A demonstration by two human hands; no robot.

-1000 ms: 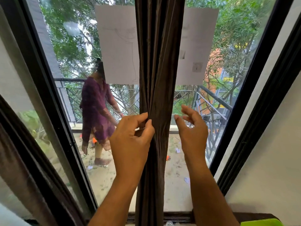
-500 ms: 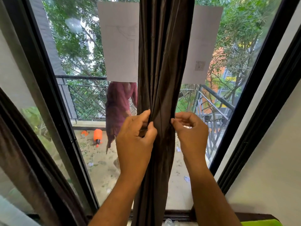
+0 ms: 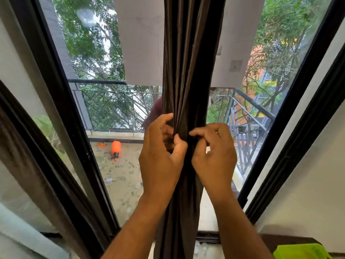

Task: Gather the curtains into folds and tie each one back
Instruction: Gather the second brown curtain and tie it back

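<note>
Head view: the dark curtain (image 3: 188,71) hangs vertically at the window's centre, directly between both hands. The left hand (image 3: 160,156) pinches its gathered folds; the right hand (image 3: 212,154) pinches the opposite edge, equally near.

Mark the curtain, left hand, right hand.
curtain (image 3: 188,71): head view, gathered folds above the hands.
left hand (image 3: 160,156): head view, back of the hand.
right hand (image 3: 214,156): head view, back of the hand.
</note>
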